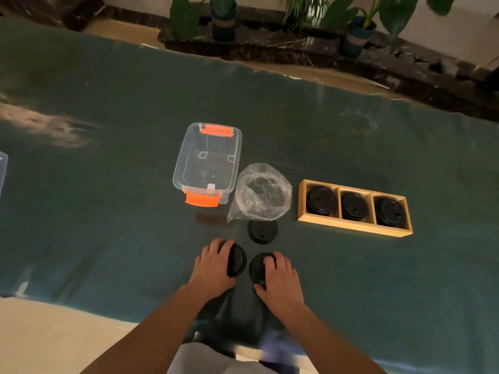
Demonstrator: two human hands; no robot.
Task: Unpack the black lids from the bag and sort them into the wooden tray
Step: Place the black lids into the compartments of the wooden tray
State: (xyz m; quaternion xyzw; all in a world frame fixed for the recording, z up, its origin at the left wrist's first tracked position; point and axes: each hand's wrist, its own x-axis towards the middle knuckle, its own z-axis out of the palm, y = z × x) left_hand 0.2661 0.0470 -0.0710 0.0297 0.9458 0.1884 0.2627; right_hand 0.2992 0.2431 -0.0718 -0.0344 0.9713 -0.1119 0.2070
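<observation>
On the dark green cloth-covered table (108,211), 2 stacks of round black plastic lids are gripped: the left stack (237,260) is clasped by the curled fingers of the left hand (213,265), and the right stack (258,267) is pinched between the thumb and fingers of the right hand (280,276). A 3rd lid stack (262,231) is seen just beyond them, untouched, beside the crumpled clear plastic bag (260,193), in which dark lids are still held. The 3-compartment wooden tray (351,225) to the right holds 1 black lid stack in each compartment, and an open clear plastic bin with orange latches (208,163) stands left of the bag.
</observation>
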